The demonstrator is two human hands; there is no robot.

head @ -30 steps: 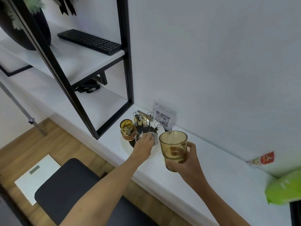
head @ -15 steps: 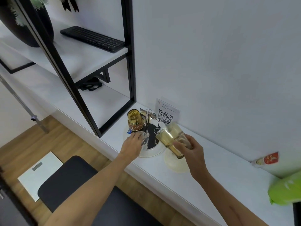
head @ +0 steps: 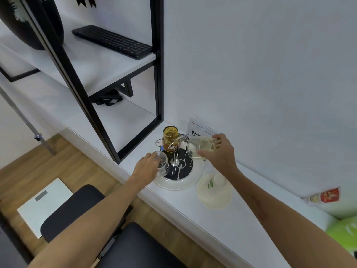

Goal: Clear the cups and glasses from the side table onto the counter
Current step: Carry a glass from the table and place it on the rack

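Fingers (head: 154, 156) of L hand (head: 147, 166) wrap a clear glass (head: 162, 165) at the rack's (head: 176, 161) front-left edge. R hand (head: 220, 151) grips an amber glass (head: 201, 147), tipped mouth-down over the rack. 2nd amber glass (head: 170, 137) sits inverted at rack's rear. Rack on white bench (head: 222, 225), pale lid (head: 214, 192) just beside it.
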